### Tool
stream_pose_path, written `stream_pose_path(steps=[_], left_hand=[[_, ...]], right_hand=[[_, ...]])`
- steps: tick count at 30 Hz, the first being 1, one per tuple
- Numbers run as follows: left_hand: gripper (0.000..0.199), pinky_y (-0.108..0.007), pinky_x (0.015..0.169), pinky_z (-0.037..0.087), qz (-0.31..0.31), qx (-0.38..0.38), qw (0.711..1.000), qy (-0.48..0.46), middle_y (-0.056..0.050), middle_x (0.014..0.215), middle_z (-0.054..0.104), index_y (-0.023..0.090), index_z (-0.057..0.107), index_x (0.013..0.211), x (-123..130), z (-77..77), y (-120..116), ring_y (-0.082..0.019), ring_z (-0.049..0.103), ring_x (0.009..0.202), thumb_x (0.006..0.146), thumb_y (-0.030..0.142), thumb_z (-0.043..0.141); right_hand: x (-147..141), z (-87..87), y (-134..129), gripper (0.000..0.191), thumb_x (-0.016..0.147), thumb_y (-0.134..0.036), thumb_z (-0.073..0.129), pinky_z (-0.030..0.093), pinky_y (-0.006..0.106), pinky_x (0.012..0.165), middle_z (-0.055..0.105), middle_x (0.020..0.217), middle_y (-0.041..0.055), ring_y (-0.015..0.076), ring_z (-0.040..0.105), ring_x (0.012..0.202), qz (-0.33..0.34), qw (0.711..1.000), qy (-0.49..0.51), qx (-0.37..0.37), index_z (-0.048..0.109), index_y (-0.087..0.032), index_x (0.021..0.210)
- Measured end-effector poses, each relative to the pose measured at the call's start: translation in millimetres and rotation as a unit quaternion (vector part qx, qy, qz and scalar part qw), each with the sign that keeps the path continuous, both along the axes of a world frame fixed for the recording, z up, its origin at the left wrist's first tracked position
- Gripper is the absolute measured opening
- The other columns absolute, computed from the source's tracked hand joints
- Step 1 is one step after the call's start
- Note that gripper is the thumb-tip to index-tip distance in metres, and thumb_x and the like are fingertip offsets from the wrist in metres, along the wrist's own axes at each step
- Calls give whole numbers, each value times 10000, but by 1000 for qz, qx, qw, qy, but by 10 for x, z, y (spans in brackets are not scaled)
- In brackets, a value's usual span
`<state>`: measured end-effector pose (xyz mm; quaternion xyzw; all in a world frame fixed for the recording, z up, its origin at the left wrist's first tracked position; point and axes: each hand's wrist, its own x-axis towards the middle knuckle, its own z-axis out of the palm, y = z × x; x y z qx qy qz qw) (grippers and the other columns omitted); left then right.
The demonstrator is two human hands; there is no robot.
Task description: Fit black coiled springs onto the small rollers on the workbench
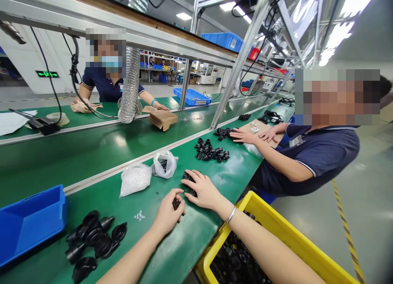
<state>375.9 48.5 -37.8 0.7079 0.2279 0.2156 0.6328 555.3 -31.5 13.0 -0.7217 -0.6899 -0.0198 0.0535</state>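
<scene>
My left hand (170,210) is over the green bench top with its fingers curled round a small black plastic part (176,203), mostly hidden in the grip. Just beside it, my right hand (205,190), with a silver bangle at the wrist, cups more black plastic parts (189,178) under bent, parted fingers. Their exact shape is covered. Left of my hands lie a few small white pieces (139,216) and a pile of round black plastic parts (100,237). Two clear plastic bags, one with white contents (135,180) and one open with dark pieces (165,164), stand beyond.
A blue bin (32,222) sits at the left. Below my right arm is a yellow crate (270,218) of black parts. A co-worker (307,157) at the right has both hands near cardboard and black clusters (211,150). Another person (107,85) works across the belt.
</scene>
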Motion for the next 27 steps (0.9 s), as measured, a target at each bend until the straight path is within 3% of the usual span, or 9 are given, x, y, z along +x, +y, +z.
stream_pose_path(steps=[4, 9, 11, 16, 21, 27], left_hand=[[313, -195, 456, 484, -2, 0, 1000, 0, 12, 845, 562, 177, 493, 1184, -11, 3, -9, -95, 586, 552, 917, 342, 499], [275, -193, 475, 492, -7, 1, 1000, 5, -3, 878, 561, 185, 515, 1158, -7, 3, -14, -121, 629, 654, 910, 303, 499], [263, -195, 480, 495, -9, 0, 1000, 8, -5, 882, 558, 184, 523, 1144, -1, 3, -15, -121, 626, 658, 908, 297, 501], [263, -206, 462, 490, -15, -12, 1000, 12, -13, 890, 544, 180, 520, 1141, 6, -2, -25, -133, 630, 668, 923, 325, 497], [252, -208, 487, 484, -21, -7, 1000, 19, -30, 888, 558, 170, 539, 1123, -14, -4, -31, -147, 634, 706, 940, 334, 488], [252, -218, 524, 484, -25, 16, 999, 32, -50, 916, 583, 172, 571, 1096, -39, -18, -19, -163, 643, 748, 953, 359, 482]], right_hand=[[96, 0, -1, 464, 940, -453, 498, 416, 502, 1047, 310, 1585, 56, 315, 330, 1403, 4, 1000, 2, 5, 530, -330, 1386], [188, 1, 11, 655, 885, -531, 577, 354, 643, 1030, 244, 1623, 57, 452, 93, 1482, -2, 1000, -3, 15, 398, -383, 1497], [210, -3, 56, 681, 874, -576, 587, 320, 668, 1042, 246, 1626, 49, 470, 95, 1475, 2, 1000, -2, 17, 398, -381, 1498], [284, -17, 162, 471, 968, -545, 469, 318, 585, 1083, 418, 1541, 26, 353, 374, 1366, 20, 1000, 6, 14, 528, -334, 1386], [417, -9, 99, 361, 1005, -471, 436, 322, 503, 1094, 482, 1487, 28, 291, 407, 1348, 24, 1000, 1, 18, 607, -294, 1269], [778, -3, -177, 332, 996, -457, 465, 348, 469, 1088, 509, 1463, 18, 253, 438, 1334, -2, 1000, -9, 23, 625, -310, 1247]])
